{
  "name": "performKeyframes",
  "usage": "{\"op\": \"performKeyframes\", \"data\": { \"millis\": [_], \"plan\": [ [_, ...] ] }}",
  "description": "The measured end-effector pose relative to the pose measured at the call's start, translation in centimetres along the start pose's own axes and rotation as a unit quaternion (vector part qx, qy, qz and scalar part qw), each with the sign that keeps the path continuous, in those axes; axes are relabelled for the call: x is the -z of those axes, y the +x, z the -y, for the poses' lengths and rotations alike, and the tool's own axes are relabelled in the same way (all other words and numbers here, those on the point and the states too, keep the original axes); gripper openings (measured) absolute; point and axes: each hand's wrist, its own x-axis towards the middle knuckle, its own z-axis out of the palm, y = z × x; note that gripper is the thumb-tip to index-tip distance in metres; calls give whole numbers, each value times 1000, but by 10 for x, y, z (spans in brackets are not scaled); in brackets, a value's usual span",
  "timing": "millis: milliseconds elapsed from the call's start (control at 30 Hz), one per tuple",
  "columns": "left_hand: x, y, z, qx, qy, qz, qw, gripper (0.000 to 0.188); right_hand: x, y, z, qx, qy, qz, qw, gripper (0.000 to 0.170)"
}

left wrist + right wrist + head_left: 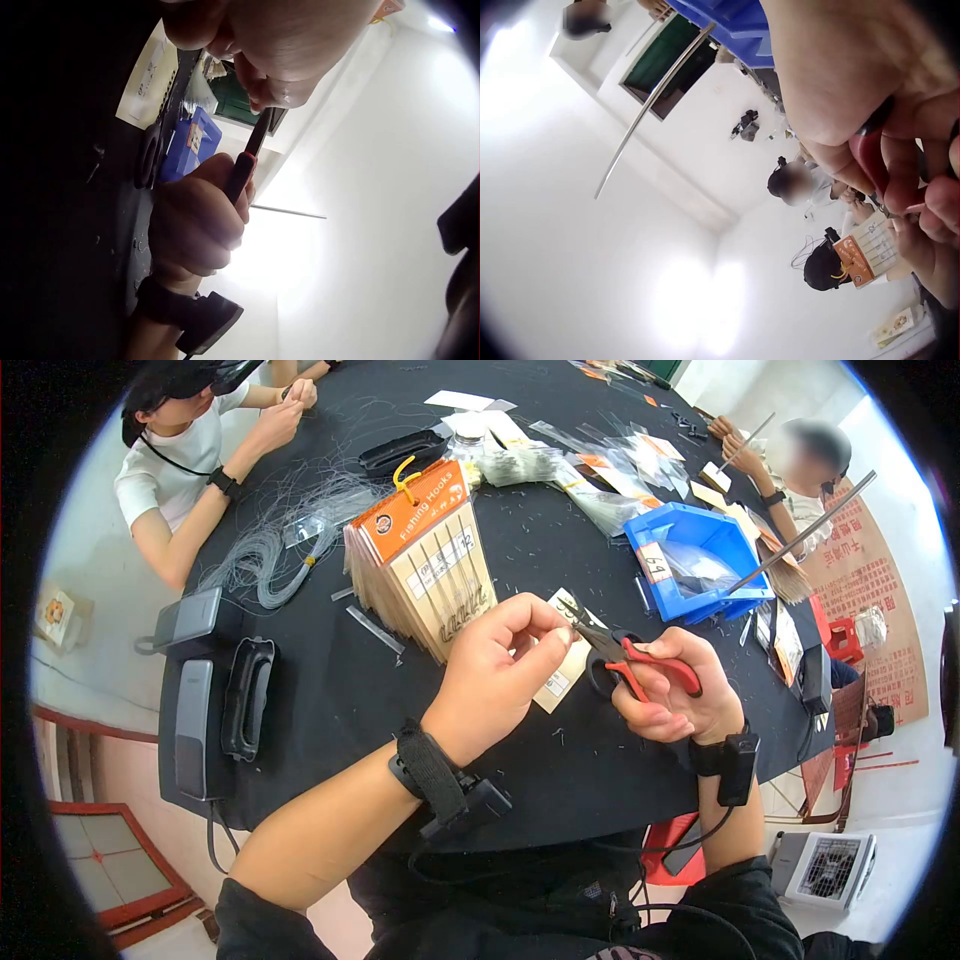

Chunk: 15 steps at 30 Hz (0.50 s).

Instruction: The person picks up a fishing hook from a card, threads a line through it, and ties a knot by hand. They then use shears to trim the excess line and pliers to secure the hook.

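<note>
The black table (330,720) spreads out fully only in the head view; three heads (787,184) show beyond it in the right wrist view, while the head view gives two people (145,485), one by the left edge and one by the right, plus part of another arm at the far edge; one blue bin (705,525) stands toward the right edge, its label seen from the head and left wrist but not the right wrist; one stack of cards (440,575) stands left of the table's middle, its printed front in the head and right wrist views, only an orange corner in the left wrist one; one coil of clear line (285,595) lies near the left edge; two grey boxes (205,720) and one black tray (243,740) sit at the near left corner.

Two hands meet inward of the near edge; the right hand (712,700) has its fingers curled round the handles of one pair of red-handled scissors (607,644); the left hand (505,660) brings thumb and forefinger together at the scissors' tip; whether something tiny sits between them I cannot tell; one pale card (550,695) lies below; beside it the left wrist view shows one black loop handle (150,157).
</note>
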Motion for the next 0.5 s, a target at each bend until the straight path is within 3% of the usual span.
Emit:
{"op": "performKeyframes", "data": {
  "millis": [233, 333, 500],
  "plan": [
    [-1, 0, -1, -6, -15, -5, 1000, 9, 4, 2, -1, -14, 63, 34, 997, 43],
    [-3, 0, -3, -16, -2, -11, 1000, 9, -2, 0, 1, 2, 24, 2, 1000, 41],
    [-9, -3, -13, -17, 34, -24, 999, 10, -9, -6, 6, 138, -239, -79, 958, 36]
  ]
}}
